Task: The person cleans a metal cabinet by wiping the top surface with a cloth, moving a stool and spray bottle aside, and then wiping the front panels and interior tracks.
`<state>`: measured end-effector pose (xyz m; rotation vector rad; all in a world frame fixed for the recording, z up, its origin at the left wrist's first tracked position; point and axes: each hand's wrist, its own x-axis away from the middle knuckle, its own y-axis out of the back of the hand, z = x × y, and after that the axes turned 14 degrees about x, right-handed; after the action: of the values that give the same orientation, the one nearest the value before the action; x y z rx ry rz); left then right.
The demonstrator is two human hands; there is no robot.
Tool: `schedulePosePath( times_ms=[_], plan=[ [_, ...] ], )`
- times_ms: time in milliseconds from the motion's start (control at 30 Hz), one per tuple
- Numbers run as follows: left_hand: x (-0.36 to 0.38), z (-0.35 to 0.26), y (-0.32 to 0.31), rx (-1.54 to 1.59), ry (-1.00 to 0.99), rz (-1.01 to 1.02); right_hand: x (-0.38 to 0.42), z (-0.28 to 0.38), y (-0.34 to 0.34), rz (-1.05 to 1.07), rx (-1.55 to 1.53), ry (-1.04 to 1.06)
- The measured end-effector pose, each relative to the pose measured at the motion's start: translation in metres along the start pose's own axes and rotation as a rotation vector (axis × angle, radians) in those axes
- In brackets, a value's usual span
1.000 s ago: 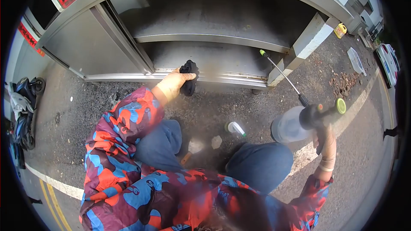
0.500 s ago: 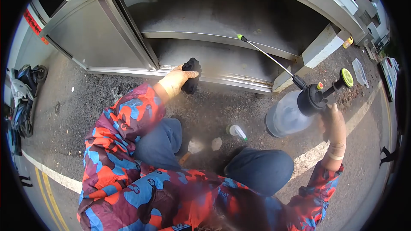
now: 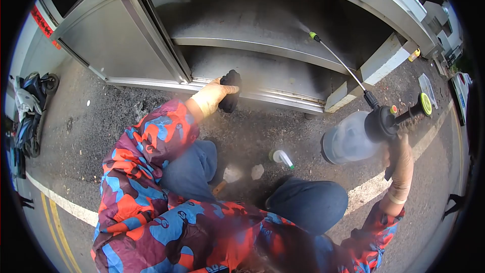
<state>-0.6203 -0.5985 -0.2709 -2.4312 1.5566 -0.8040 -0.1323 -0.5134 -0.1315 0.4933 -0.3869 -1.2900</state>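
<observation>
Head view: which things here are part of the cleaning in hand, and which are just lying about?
In use:
left hand pressing black cloth on the steel cabinet sill
right hand holding pump sprayer, wand aimed into the cabinet

Lying about:
small spray bottle on the asphalt
parked scooter
yellow jug

Red, blue and maroon camouflage jacket sleeves [image 3: 151, 136], blue jeans [image 3: 303, 202], yellowish gloves.

Open cabinet [image 3: 283, 15] bay stands free; the shut door [image 3: 113, 45] blocks its left.
</observation>
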Motion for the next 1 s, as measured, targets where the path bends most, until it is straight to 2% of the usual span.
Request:
schedulePosePath(
  times_ms=[100,233,333,567,667,700,900,1000],
  plan=[
    [0.005,-0.004,-0.006,0.0,-0.003,-0.021,0.0,0.008,-0.006,-0.048,0.01,0.022],
    [0.006,-0.004,-0.006,0.011,-0.01,-0.035,-0.002,0.007,-0.011,-0.003,0.041,0.028],
    [0.004,-0.003,-0.003,-0.01,-0.01,-0.045,0.0,0.012,-0.015,0.123,0.044,0.063],
    [0.001,-0.003,-0.002,-0.057,-0.002,-0.036,0.006,0.029,-0.029,0.113,-0.021,0.057],
    [-0.001,-0.001,0.002,-0.047,-0.006,0.006,0.0,0.029,-0.033,0.209,-0.044,0.117],
    [-0.001,-0.001,0.002,-0.027,-0.017,0.057,-0.001,0.03,-0.035,0.212,-0.046,0.117],
    [-0.005,0.0,0.005,-0.034,0.008,0.015,-0.003,0.024,-0.036,0.22,-0.015,0.122],
    [-0.014,0.007,0.012,-0.029,-0.003,-0.024,0.003,0.017,-0.031,0.215,0.025,0.047]
  ],
)
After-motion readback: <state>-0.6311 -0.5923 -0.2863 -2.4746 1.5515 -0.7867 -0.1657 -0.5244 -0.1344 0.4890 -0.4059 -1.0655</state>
